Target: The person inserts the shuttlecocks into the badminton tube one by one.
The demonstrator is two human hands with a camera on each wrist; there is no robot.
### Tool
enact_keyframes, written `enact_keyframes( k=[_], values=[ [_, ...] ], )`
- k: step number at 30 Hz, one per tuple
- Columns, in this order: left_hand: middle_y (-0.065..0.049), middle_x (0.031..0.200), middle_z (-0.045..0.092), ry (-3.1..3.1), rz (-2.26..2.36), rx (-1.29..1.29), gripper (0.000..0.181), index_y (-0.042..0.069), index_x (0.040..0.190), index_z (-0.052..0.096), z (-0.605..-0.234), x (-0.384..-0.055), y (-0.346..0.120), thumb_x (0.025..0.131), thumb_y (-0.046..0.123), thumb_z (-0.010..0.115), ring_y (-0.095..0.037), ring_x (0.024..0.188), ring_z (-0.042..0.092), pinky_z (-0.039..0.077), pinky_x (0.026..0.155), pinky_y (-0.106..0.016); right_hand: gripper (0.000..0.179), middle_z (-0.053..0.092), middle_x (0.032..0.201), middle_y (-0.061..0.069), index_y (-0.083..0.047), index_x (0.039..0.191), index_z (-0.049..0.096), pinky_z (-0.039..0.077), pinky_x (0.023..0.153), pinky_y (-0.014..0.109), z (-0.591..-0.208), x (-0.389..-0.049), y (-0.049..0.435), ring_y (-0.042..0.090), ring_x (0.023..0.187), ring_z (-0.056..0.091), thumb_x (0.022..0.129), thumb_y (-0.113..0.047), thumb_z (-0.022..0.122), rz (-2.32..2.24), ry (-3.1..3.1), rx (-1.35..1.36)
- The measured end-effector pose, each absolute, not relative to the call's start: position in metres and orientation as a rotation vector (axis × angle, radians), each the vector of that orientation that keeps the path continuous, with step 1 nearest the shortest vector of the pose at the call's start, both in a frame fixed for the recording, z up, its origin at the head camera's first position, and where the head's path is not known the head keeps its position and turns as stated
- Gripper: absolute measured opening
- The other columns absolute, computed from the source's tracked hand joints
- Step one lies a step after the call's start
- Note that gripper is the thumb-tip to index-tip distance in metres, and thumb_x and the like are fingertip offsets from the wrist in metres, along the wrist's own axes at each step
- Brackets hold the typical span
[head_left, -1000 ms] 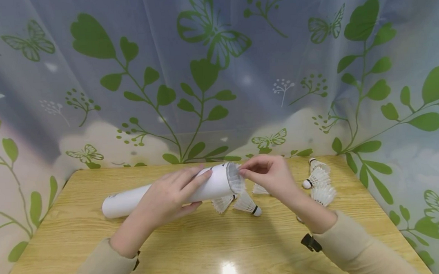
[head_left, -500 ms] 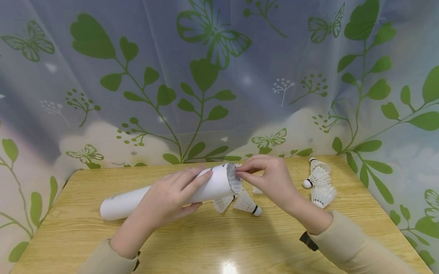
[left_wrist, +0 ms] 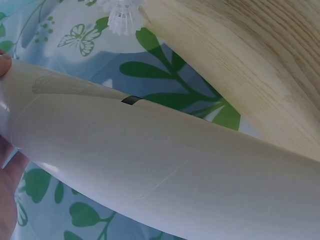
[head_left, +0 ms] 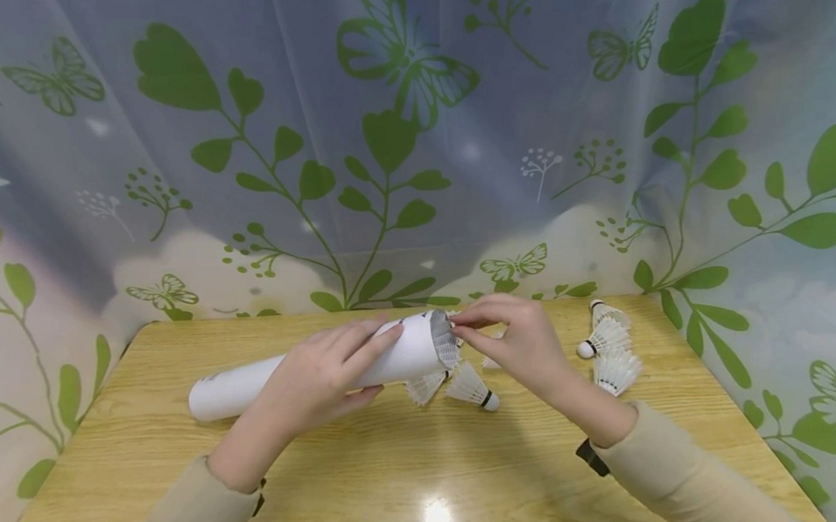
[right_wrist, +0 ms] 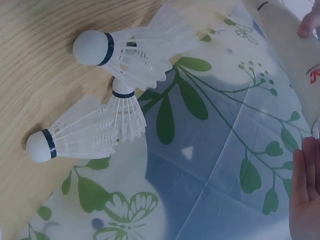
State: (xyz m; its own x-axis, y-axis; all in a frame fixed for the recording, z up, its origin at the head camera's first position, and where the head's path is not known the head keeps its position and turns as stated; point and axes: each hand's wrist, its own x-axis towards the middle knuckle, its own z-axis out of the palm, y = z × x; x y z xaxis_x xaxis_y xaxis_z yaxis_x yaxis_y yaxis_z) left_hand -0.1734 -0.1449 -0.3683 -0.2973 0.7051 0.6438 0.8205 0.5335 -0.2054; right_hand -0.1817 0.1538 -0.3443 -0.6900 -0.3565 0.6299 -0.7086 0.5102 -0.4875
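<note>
My left hand (head_left: 318,370) grips a long white tube (head_left: 409,348) from above, fingers over the top and thumb on the near side. The tube slants, its open end raised toward the right. In that mouth shows the netted skirt of a white plastic shuttlecock (head_left: 447,348), its cork hidden inside. My right hand (head_left: 519,336) pinches at the skirt's edge with thumb and index finger. Below the mouth a shuttlecock (head_left: 471,387) lies on the table, beside another partly covered by the tube. The left wrist view is mostly filled by the tube (left_wrist: 160,155).
Several shuttlecocks (head_left: 607,338) lie grouped at the table's right; the right wrist view shows white corks with dark bands (right_wrist: 92,47). Another skirt (head_left: 491,361) peeks out behind my right hand. A leaf-patterned curtain (head_left: 416,214) hangs along the back of the wooden table (head_left: 371,465).
The shuttlecock's skirt has gone deeper into the tube's mouth, my right fingertips moving slightly left with it. The tube's lower end has shifted a little left; my left hand keeps its hold.
</note>
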Motion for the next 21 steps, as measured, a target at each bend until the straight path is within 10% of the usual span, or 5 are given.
enact_keyframes(
  k=[21],
  values=[
    [-0.016, 0.131, 0.071, -2.067, -0.224, -1.24, 0.095, 0.004, 0.149, 0.056, -0.368, -0.174, -0.148, 0.068, 0.023, 0.1, -0.03, 0.103, 0.076, 0.068, 0.085, -0.043, 0.012, 0.082, 0.099, 0.0, -0.014, 0.101, 0.084, 0.068, 0.08, 0.038, -0.374, -0.206, 0.187, 0.014, 0.086, 0.077, 0.091, -0.007, 0.082, 1.065, -2.618, 0.887]
  ],
)
